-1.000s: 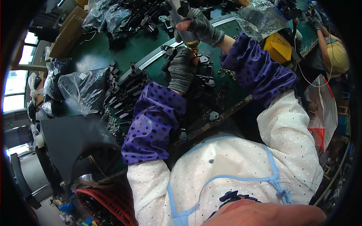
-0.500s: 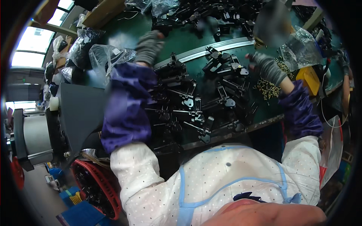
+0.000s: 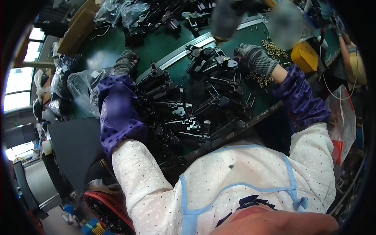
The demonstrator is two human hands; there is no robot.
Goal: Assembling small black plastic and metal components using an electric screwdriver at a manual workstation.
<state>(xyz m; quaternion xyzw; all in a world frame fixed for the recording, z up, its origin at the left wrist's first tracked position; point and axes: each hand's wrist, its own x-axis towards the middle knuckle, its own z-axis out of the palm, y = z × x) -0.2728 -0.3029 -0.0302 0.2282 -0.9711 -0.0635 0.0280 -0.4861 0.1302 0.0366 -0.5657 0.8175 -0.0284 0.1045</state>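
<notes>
Both hands wear grey striped knit gloves with bare fingertips. My left hand is above the green table at the left, its fingers curled, beside a clear plastic bag. Whatever it may hold does not show. My right hand is closed in part, fingers bent down at the right edge of several black metal slide assemblies. Its fingertips are partly hidden, and I cannot make out anything in them. Loose brass screws lie scattered around this hand. More black assemblies spread between my arms.
A silver metal rail crosses the table behind the assemblies. Above it hangs a blurred dark tool. At the right stands a yellow container. More black parts pile up at the back. A red basket sits lower left.
My right hand has moved left, from the screws to the assemblies. My left hand keeps nearly the same place by the rail's end. The whole view has shifted, and the hanging tool appears farther left.
</notes>
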